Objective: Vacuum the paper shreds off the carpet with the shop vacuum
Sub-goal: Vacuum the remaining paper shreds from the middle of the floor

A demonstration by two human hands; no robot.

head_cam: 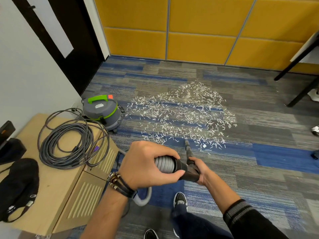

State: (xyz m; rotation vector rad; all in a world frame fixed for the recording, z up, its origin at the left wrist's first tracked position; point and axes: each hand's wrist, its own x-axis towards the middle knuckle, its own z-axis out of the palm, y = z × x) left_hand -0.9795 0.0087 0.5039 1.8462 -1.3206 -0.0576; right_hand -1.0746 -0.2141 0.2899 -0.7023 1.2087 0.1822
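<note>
Hose [163, 165]: grey, ribbed, probably light and flexible, and likely to kink. Best held at the stiff black end.
Left hand [146, 166]: fingers curled round the hose end.
Right hand [202, 171]: wrapped round the black wand [189, 170] just beyond.
Nozzle [187, 147]: points forward from both hands, its tip at the near edge of the paper shreds [181, 114].
Paper shreds: featherlight, scattered over the carpet [267, 121] ahead.
Shop vacuum [101, 111]: squat canister, forward-left of the left hand.

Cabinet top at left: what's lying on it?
A coiled grey cable and a black fabric item with a strap lie on the wooden cabinet; dark boxes sit at its left edge. Anything beneath the fabric is hidden.
</note>
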